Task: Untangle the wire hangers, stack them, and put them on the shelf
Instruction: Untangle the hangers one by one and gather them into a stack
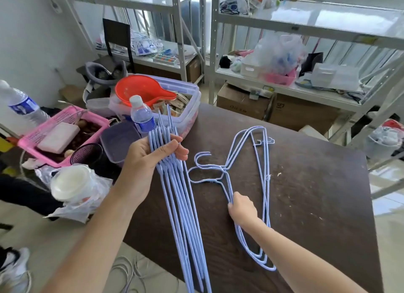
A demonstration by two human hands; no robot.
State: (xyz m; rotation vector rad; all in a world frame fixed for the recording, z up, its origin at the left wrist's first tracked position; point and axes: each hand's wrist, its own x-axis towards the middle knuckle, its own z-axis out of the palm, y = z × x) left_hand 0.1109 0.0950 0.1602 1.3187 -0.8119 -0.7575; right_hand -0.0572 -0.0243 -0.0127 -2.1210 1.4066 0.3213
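Note:
My left hand (150, 159) is shut on a bundle of several light-blue wire hangers (185, 216), held edge-on above the left part of the dark wooden table (317, 194). Their long wires run down toward me past the table's near edge. To the right, a few more light-blue hangers (261, 183) lie overlapped flat on the table, hooks pointing left. My right hand (241, 208) pinches the shoulder wires of this lying pile just below the hooks. Metal shelves (284, 28) stand behind the table.
A lidless clear box with an orange scoop (142, 91), a water bottle (142, 115), a pink basket (59, 135), a dark cup and a lidded cup in a bag (72, 183) crowd the table's left side. Cardboard boxes (282, 109) sit under the shelves. Cables lie on the floor.

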